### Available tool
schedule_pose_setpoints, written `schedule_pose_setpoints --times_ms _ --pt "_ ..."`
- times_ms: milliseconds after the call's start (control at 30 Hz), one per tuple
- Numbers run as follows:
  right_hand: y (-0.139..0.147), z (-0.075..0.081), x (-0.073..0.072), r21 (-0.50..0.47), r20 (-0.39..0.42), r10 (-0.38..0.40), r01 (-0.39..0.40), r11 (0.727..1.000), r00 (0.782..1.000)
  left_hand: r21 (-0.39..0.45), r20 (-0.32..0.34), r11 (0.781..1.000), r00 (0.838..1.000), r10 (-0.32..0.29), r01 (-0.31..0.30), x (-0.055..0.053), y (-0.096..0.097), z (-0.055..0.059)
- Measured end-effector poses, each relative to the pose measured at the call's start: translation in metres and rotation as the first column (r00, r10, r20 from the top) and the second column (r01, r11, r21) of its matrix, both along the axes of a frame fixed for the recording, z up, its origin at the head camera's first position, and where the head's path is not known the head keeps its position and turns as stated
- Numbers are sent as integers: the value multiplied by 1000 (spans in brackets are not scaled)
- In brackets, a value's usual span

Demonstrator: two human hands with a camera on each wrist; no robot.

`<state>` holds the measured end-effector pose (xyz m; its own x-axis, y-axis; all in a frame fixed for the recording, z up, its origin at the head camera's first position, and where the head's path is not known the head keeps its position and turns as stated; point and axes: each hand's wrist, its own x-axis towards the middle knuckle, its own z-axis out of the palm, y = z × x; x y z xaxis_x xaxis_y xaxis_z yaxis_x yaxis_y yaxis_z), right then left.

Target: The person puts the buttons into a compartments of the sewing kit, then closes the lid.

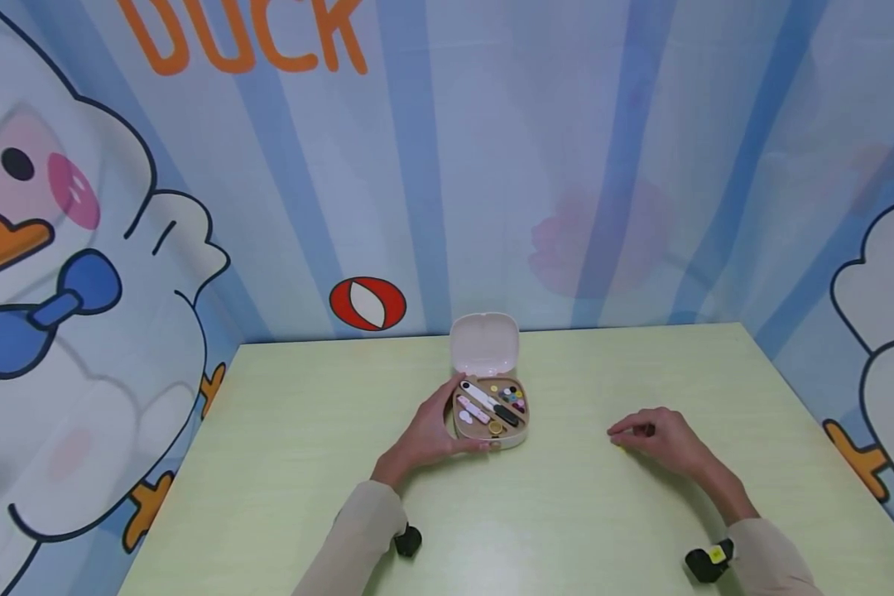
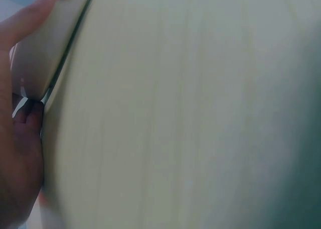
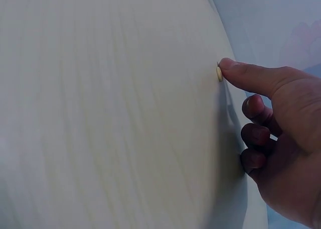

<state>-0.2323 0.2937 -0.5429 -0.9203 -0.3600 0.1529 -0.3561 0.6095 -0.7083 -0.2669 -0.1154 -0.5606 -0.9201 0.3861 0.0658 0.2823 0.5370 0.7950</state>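
Note:
An open sewing kit box (image 1: 523, 432) sits on the table, its pale lid (image 1: 484, 343) raised at the back. My left hand (image 1: 427, 429) grips it from the left side, thumb along the front edge and fingers toward the back corner. Inside lie a white-and-black seam ripper (image 1: 489, 403), a pink tool (image 1: 473, 410), a gold ring-like piece (image 1: 495, 427) and several coloured buttons (image 1: 512, 396). To the right of the box, my right hand (image 1: 663, 440) pinches a small yellow button (image 3: 219, 74) at its fingertips, close over the table. The other fingers are curled.
The light wooden table (image 1: 268, 463) ends at the back against a blue striped backdrop (image 1: 477, 165) with duck drawings. A dark wrist camera (image 1: 408, 541) sits by the left sleeve and another wrist camera (image 1: 706, 564) by the right.

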Motion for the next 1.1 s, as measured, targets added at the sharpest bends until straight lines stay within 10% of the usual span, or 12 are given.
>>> schedule_pose_setpoints --times_ms 1100 --pt "-22 12 -17 52 86 -8 4 999 996 -19 -8 1000 1000 0 0 0 -1 -1"
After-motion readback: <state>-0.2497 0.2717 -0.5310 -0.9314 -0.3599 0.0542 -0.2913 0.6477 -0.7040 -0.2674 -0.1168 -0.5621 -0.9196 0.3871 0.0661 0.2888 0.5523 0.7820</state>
